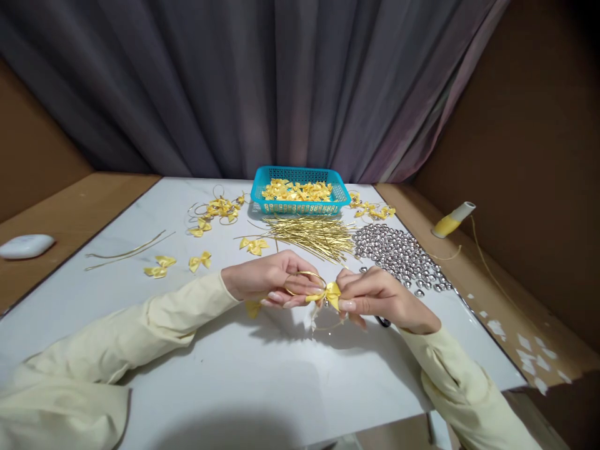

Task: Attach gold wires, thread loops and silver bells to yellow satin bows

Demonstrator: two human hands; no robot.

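Observation:
Both hands meet over the white table, fingers on one yellow ribbon bow (332, 294). My left hand (276, 281) is closed on the bow's left side, with a looped gold wire (309, 274) running round its fingers. From the right, my right hand (375, 292) pinches the bow's other edge between thumb and forefinger. Just below the bow hangs a small silver bell (327, 303), and a thin pale loop shows beneath it. A dark-handled tool (383, 321) is partly hidden under my right hand. Another bow (253, 309) lies partly behind my left wrist.
A blue basket (300, 209) of yellow bows stands at the back. Before it lie gold wires (312, 236) and many silver bells (398, 253). Bows with wire loops (220, 209) lie left of it. A thread spool (452, 220) and paper scraps (527, 359) are at the right.

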